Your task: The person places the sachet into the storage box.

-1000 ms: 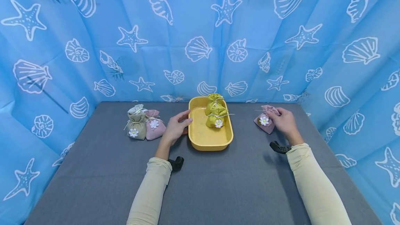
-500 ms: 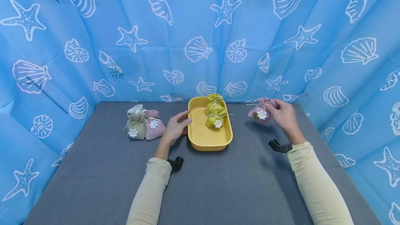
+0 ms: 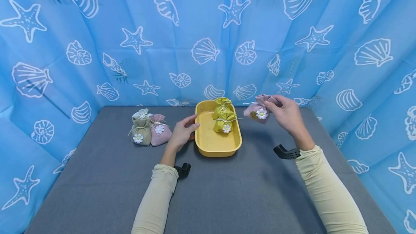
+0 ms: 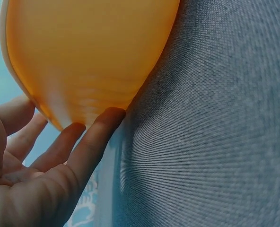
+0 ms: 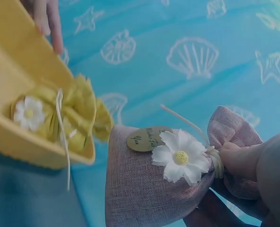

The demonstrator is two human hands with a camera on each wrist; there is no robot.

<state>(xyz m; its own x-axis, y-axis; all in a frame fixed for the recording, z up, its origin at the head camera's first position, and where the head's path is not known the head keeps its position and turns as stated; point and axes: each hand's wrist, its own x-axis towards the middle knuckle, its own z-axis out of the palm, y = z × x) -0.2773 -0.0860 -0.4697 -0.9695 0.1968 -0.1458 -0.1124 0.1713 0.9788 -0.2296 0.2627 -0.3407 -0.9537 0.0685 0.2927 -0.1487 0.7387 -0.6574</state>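
above the far right part of the table [image 3: 208,194], right hand [image 3: 287,115] up in the air, wrist bent, fingers pinched narrow round the tied neck of a small pink bag [image 3: 252,112]. bag tipped over, off the table, bottom end toward the yellow tub [image 3: 218,151], with a white flower [image 5: 180,157] and a little brown tag [image 5: 144,140] on its front.

at the tub's left side, left hand [image 3: 182,131] with fingers a bit apart and nearly straight, tips on the outside of the wall. tub flat on the table, near the far edge. inside, by its right wall, a yellow bag [image 3: 220,125] in front of another yellow bag [image 3: 221,107].

toward the table's far left corner, a grey-green bag [image 3: 144,137] and a rosy bag [image 3: 160,139], touching.

on both arms, long cream sleeves [image 3: 325,187].

under everything, plain grey cloth, with a dark shadow by the right arm. past the far edge and both sides, a blue curtain [image 3: 182,48] full of white shells and stars.
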